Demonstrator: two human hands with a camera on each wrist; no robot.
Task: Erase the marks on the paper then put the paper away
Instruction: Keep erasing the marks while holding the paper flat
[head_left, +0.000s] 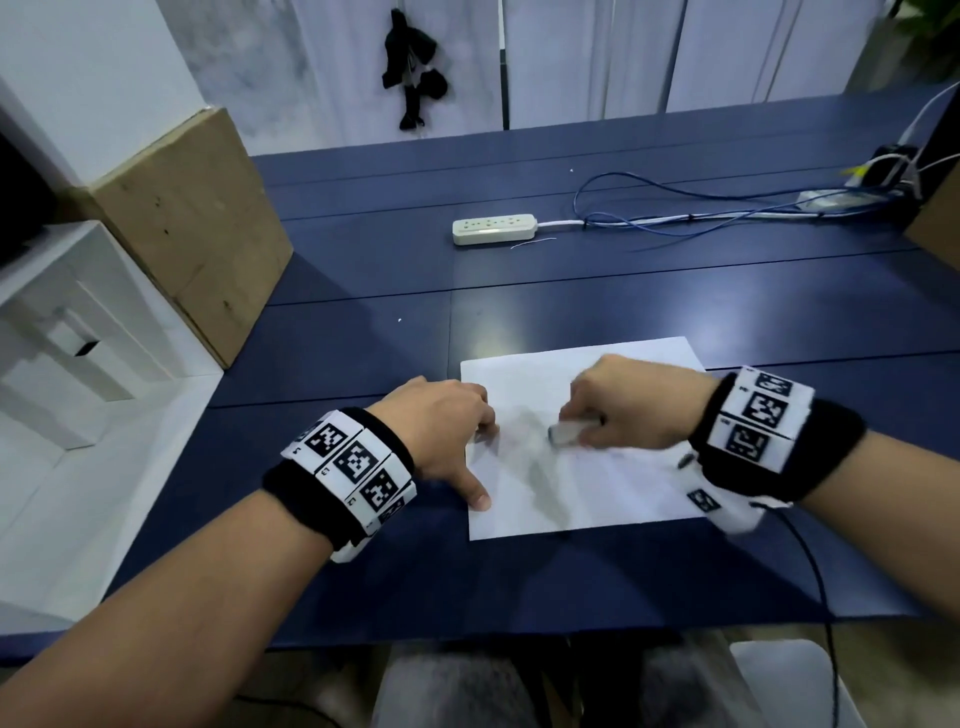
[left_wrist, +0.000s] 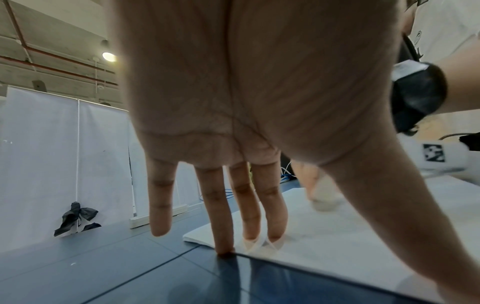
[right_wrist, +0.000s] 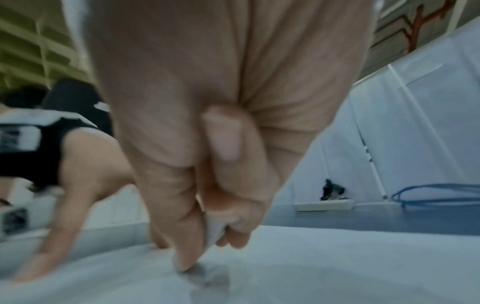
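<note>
paper: white sheet, flat on the near part of the blue table, grey smudged marks at its middle. left hand: fingers straight and spread, pressing the sheet's left edge. right hand: fingers curled, pinching a white eraser against the sheet, blurred. farther back: power strip, blue cables.
</note>
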